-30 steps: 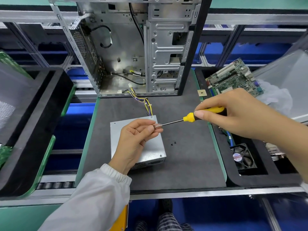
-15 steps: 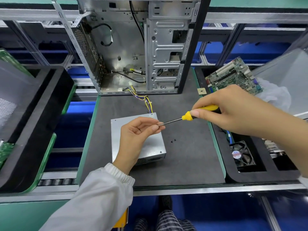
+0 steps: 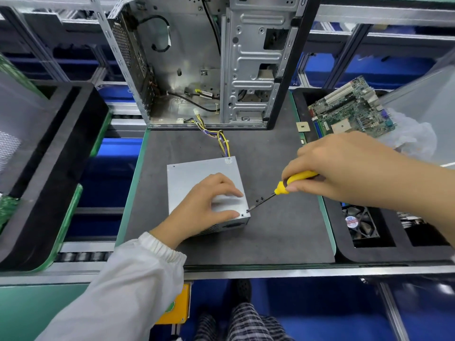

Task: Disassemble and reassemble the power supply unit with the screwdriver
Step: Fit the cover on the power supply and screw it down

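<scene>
One boxy grey sheet-metal power supply unit (image 3: 194, 178) lay under the flat, spread-fingered left hand (image 3: 205, 209). The right hand (image 3: 342, 168) curled tightly around one yellow-handled screwdriver (image 3: 294, 182); two tiny black screws (image 3: 259, 200) lay loose.

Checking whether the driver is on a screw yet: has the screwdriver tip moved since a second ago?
Yes. The screwdriver tip dropped from the left hand fingertips to the power supply unit near-right corner.

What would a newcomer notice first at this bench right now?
The two hands at centre: the left hand flat on the grey power supply unit, the right hand angling a yellow-handled screwdriver at its near right corner. Behind them stands an open computer case, with a green motherboard to the right.
</scene>
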`<action>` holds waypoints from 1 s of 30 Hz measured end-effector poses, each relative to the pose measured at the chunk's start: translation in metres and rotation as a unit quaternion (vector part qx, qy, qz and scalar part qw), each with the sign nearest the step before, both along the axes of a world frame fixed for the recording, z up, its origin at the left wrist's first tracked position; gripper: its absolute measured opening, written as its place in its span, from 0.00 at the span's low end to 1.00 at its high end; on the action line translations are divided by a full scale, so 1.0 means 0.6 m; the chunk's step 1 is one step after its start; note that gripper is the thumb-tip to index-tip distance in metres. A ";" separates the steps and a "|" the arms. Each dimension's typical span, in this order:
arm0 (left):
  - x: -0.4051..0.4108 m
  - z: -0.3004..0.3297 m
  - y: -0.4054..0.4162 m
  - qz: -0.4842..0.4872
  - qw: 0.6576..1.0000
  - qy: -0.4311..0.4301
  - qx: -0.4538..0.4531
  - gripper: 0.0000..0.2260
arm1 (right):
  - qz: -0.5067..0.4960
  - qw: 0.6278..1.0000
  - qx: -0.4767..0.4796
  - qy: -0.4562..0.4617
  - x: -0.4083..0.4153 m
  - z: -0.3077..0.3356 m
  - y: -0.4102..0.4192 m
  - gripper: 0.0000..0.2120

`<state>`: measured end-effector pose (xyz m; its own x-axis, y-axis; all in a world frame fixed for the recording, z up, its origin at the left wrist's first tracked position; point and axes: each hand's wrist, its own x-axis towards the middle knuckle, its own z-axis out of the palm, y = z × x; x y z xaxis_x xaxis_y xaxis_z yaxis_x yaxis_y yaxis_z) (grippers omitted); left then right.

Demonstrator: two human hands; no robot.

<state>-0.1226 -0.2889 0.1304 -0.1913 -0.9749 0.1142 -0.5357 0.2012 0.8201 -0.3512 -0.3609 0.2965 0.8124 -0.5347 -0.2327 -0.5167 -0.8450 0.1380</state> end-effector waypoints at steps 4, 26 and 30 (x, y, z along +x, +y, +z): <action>-0.020 -0.004 0.005 -0.008 0.996 -0.087 -0.024 0.13 | 0.031 0.998 -0.043 0.039 0.020 -0.009 0.014 0.16; -0.032 0.005 0.002 0.020 0.998 -0.037 0.041 0.08 | 0.042 0.992 -0.070 0.093 0.045 -0.016 0.022 0.16; -0.034 0.009 0.000 0.013 0.997 -0.037 0.060 0.07 | 0.051 0.988 -0.085 0.115 0.053 -0.016 0.025 0.16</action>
<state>-0.1428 -0.2890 0.1358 -0.1687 -0.9855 -0.0176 -0.5997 0.0885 0.7953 -0.3192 -0.3459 0.2870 0.7998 -0.4998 -0.3324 -0.3682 -0.8459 0.3860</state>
